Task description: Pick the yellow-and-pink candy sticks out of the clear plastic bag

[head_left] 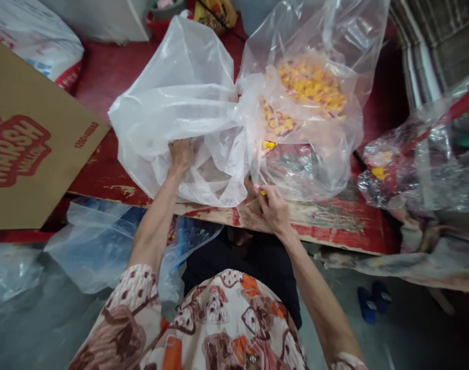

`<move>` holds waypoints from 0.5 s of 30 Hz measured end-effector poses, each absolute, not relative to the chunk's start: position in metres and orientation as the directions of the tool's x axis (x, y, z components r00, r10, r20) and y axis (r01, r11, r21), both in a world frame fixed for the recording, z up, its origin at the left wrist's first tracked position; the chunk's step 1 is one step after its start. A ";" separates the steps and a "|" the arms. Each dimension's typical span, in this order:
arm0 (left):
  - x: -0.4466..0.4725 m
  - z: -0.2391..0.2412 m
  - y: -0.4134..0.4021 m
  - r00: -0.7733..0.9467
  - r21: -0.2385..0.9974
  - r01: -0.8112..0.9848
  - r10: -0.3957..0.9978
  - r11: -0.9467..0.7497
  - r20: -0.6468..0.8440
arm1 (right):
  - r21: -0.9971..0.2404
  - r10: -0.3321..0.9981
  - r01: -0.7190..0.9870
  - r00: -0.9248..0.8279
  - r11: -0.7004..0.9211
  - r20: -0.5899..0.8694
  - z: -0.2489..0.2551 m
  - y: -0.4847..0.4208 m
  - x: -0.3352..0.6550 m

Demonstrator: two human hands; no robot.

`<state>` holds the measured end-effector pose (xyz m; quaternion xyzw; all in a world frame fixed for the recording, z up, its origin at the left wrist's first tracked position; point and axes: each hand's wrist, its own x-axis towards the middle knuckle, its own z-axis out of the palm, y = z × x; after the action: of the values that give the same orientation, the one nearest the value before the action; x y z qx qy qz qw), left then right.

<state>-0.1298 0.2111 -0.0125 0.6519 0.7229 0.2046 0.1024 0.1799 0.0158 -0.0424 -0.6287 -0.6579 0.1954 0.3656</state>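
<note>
My left hand (181, 155) reaches into the folds of a crumpled clear plastic bag (180, 97) on the red table (103, 67) and grips the plastic. To its right lies a second clear bag (315, 139) full of small yellow and pink pieces (309, 87). My right hand (273, 205) sits at the table's front edge, just under that bag's mouth, pinching a small yellow piece (262, 192) between fingers and thumb. A few more yellow pieces (270, 145) show at the bag's mouth above it.
A flat brown cardboard box (26, 149) printed "MARSH" lies at the left. A white sack (37, 38) sits at back left. More crumpled plastic bags (427, 154) pile at the right edge. Loose plastic sheeting (88, 246) covers the floor at the lower left.
</note>
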 end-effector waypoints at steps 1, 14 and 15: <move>-0.131 -0.009 0.204 -0.096 0.453 0.891 0.985 0.022 0.141 | -0.710 0.978 0.691 0.028 0.132 0.208 -0.045 0.013 0.178; -0.053 0.019 0.059 0.460 0.938 0.294 0.887 -0.184 0.030 | -0.994 0.999 -0.106 0.016 -0.025 -0.027 -0.021 -0.011 0.149; -0.048 0.015 0.060 0.455 0.939 0.292 0.890 -0.181 0.030 | -0.996 0.997 -0.084 0.064 -0.027 -0.032 -0.024 -0.012 0.151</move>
<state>-0.0482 0.0596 0.0151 0.7031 0.4202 0.3100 0.4827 0.1507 -0.0120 -0.0238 -0.5024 -0.4547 0.5110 0.5290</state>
